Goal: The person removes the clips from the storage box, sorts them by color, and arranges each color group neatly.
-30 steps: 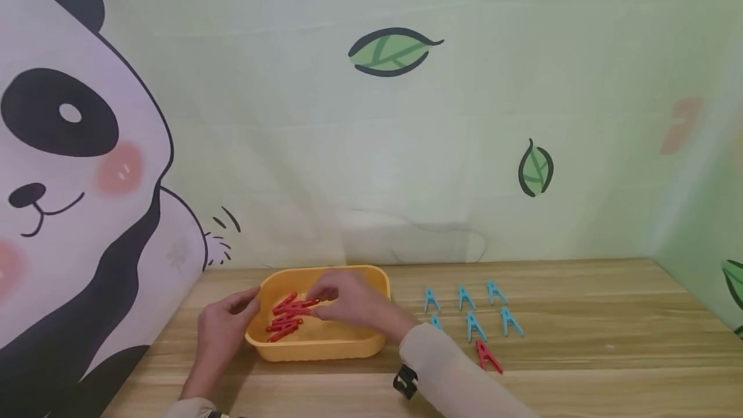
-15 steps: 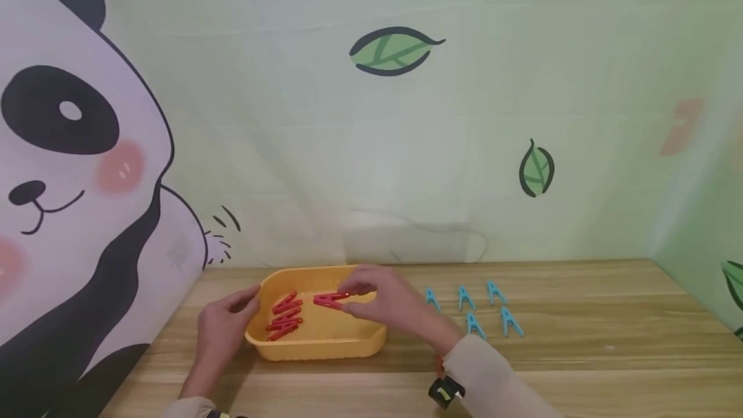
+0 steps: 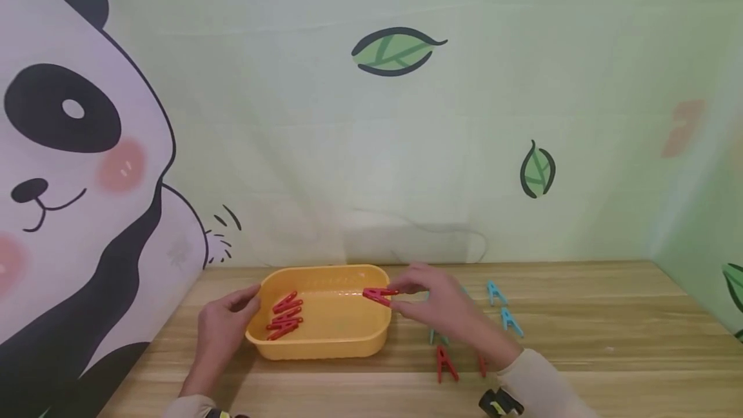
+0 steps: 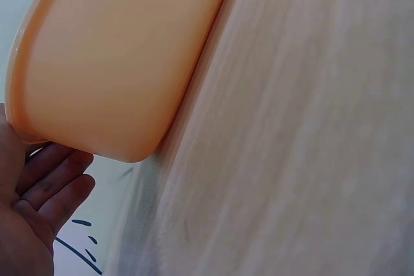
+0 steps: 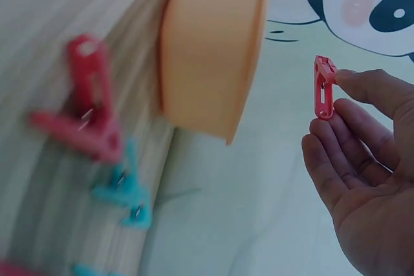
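My right hand [image 3: 444,305] pinches a red clothespin [image 3: 378,296] between thumb and fingers, over the right rim of the yellow plastic basin [image 3: 325,349]. In the right wrist view the same clothespin [image 5: 323,88] sits at the fingertips. My left hand [image 3: 223,328] holds the basin's left end by its rim; in the left wrist view its fingers [image 4: 55,176] are against the outside, below the rim. Several red clothespins [image 3: 284,320] lie in the basin's left part.
On the wooden table [image 3: 609,340], right of the basin, stand blue clothespins [image 3: 511,321], some partly hidden by my right hand and forearm. Nearer me are two red clothespins, one in full sight [image 3: 445,364], the other partly covered. A panda-printed backdrop [image 3: 278,147] rises behind.
My right hand has lifted a red clothespin from the group in the basin and carried it right to the rim. The left hand stays at the basin's left end.
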Tool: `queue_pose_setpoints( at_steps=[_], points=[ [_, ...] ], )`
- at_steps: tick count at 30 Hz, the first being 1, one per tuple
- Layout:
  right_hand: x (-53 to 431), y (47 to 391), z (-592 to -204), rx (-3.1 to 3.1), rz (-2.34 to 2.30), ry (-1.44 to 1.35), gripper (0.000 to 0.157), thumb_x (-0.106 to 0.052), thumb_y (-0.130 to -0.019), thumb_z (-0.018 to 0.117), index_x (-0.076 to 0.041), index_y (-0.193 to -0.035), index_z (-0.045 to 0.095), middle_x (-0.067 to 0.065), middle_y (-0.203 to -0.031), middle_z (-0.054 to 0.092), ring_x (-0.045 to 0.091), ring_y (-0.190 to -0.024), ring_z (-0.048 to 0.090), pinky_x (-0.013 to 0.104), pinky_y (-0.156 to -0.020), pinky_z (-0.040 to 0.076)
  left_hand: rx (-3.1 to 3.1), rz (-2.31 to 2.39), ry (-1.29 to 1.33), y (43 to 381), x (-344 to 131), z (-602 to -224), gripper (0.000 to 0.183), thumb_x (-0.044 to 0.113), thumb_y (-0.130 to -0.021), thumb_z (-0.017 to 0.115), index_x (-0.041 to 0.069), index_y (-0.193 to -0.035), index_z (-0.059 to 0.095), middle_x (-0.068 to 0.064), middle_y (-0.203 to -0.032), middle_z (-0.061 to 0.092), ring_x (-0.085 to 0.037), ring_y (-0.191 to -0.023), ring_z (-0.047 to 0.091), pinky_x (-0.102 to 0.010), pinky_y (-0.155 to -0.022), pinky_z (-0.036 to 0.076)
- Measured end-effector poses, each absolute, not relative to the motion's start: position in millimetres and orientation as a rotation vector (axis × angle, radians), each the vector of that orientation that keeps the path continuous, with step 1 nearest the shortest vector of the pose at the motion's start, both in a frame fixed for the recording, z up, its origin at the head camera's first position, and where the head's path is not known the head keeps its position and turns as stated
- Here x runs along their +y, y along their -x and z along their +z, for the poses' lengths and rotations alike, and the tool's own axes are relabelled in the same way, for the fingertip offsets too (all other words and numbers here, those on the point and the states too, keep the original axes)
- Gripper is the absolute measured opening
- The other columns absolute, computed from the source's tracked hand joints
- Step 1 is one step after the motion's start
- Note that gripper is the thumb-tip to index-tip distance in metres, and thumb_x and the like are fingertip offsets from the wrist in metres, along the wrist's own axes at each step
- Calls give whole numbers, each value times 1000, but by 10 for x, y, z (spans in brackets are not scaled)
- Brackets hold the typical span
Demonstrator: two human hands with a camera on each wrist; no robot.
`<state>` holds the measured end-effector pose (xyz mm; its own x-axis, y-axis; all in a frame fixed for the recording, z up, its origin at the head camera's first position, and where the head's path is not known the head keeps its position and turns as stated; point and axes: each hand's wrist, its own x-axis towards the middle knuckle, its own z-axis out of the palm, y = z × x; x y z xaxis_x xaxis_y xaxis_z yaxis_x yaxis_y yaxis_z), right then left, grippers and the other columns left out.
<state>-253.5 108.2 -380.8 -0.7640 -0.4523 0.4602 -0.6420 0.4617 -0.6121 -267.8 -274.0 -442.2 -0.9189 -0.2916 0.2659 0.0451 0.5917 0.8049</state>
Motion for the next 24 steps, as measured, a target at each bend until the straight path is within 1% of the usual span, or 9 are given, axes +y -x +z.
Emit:
queue_pose_setpoints(
  at_steps=[2, 4, 8, 13, 16, 21, 24],
  points=[
    [1165, 2514, -3832, -2501, 1191, -919, 16, -15, -93, 84, -13, -108, 80, -7, -103, 71, 13, -93, 68, 31, -89, 63, -2455, -1262, -200, 2677, -2746, -4424, 33, 14, -101, 73, 0, -131, 72, -21, -130, 70, -42, -128, 64, -51, -106, 53],
    [1244, 2490, -3862, -2519, 1194, -906, 15, -14, -92, 85, -13, -107, 80, -7, -103, 71, 14, -93, 69, 32, -89, 63, -2458, -1266, -201, 2678, -2753, -4431, 33, 14, -102, 73, 0, -132, 72, -21, -131, 70, -43, -128, 64, -52, -107, 53],
    [1414, 2437, -3946, -2521, 1205, -897, 14, -12, -92, 84, -13, -105, 80, -7, -103, 71, 17, -95, 70, 38, -90, 64, -2461, -1256, -207, 2684, -2762, -4451, 33, 15, -102, 72, 1, -132, 72, -21, -131, 70, -43, -128, 64, -52, -106, 53],
    [1672, 2359, -4031, -2528, 1240, -857, 11, -15, -95, 82, -16, -106, 79, -8, -104, 72, 18, -99, 72, 44, -91, 64, -2453, -1253, -205, 2704, -2751, -4463, 32, 14, -102, 72, 1, -131, 73, -20, -130, 71, -41, -127, 65, -50, -105, 54],
    [1825, 2320, -4068, -2514, 1229, -843, 13, -13, -94, 83, -15, -106, 79, -5, -103, 72, 19, -97, 73, 47, -88, 64, -2453, -1260, -196, 2710, -2741, -4457, 32, 14, -102, 71, 1, -131, 72, -20, -130, 71, -41, -127, 65, -49, -104, 54],
    [2061, 2281, -4121, -2498, 1181, -817, 16, -9, -90, 86, -11, -105, 80, -2, -100, 72, 23, -92, 74, 42, -83, 66, -2457, -1260, -190, 2697, -2736, -4439, 32, 14, -102, 71, 0, -131, 72, -21, -130, 71, -41, -127, 65, -50, -104, 55],
    [2177, 2258, -4140, -2533, 1155, -765, 18, -11, -90, 87, -14, -106, 80, -4, -100, 71, 19, -93, 73, 39, -83, 66, -2460, -1261, -185, 2696, -2741, -4438, 32, 15, -102, 72, 0, -131, 72, -21, -131, 71, -42, -127, 65, -51, -104, 54]
  ],
)
